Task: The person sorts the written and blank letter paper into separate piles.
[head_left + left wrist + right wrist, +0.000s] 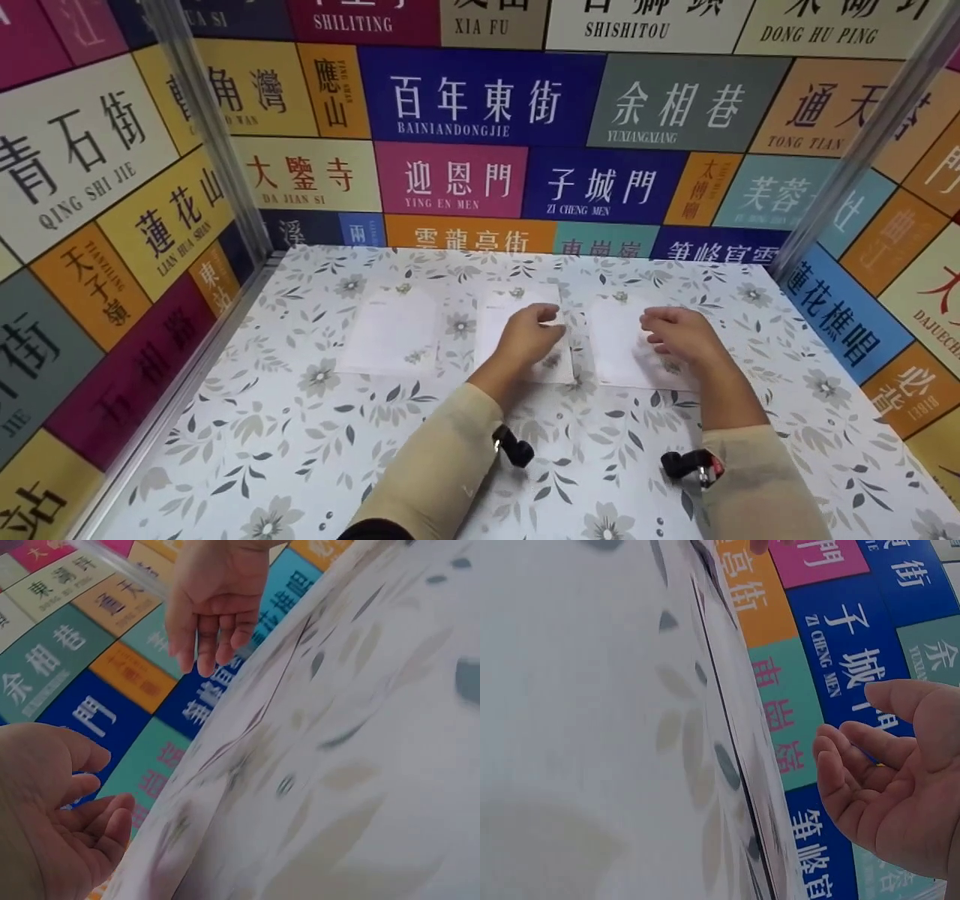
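Three sheets of white paper with small floral corner prints lie in a row on the table. Over the right part of the middle sheet (499,330) hovers my left hand (529,334), fingers loosely bent with nothing in them. My right hand (682,337) is above the right sheet (619,345), also holding nothing, its fingers relaxed. The left sheet (394,330) lies apart from both hands. In the left wrist view the left hand (67,817) and the right hand (221,607) are both raised off the paper. The right wrist view shows the right hand (900,772) with its fingers softly curved.
A white cloth with grey flowers and leaves covers the table (300,450). Panels with colourful place-name signs (480,97) stand behind and at both sides. Metal posts (217,135) rise at the back corners. Small black devices (514,446) are strapped at both wrists.
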`<state>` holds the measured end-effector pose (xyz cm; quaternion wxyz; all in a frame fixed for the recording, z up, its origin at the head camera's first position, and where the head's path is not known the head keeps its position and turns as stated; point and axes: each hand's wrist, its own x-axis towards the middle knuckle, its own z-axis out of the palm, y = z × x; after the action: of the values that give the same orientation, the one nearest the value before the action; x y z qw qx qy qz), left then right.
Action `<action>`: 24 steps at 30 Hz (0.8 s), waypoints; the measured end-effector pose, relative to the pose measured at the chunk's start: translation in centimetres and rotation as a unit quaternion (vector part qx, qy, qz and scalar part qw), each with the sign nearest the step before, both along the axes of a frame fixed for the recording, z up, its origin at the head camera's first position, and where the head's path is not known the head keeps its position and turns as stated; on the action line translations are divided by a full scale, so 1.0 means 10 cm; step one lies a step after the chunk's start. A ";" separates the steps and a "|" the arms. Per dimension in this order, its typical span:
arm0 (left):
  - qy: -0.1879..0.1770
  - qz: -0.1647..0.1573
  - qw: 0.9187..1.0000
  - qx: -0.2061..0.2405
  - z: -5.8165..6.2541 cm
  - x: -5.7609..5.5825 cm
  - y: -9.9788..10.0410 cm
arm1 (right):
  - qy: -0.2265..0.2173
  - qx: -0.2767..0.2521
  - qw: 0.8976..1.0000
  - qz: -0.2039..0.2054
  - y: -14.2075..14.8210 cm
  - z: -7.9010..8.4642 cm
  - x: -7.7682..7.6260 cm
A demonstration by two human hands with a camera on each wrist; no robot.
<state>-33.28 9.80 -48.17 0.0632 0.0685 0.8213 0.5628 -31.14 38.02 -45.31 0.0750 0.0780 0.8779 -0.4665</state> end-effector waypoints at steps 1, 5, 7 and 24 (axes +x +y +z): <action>0.004 0.004 1.000 0.000 0.00 -0.02 -0.06 | -0.004 -0.005 1.000 0.001 -0.07 0.01 -0.02; 0.022 0.018 1.000 -0.010 -0.01 -0.10 -0.29 | -0.014 -0.033 0.999 0.008 -0.33 0.01 -0.11; 0.038 0.022 0.999 -0.024 -0.01 -0.14 -0.41 | -0.016 -0.045 0.999 0.016 -0.47 0.01 -0.15; -0.065 0.099 0.993 0.019 0.09 -0.25 -0.99 | -0.023 -0.090 0.995 0.038 -1.07 0.01 -0.35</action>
<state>-35.78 -0.07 -47.28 0.0592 -0.0488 0.8076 0.5848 -34.66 27.30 -45.25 0.1197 0.0485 0.8327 -0.5384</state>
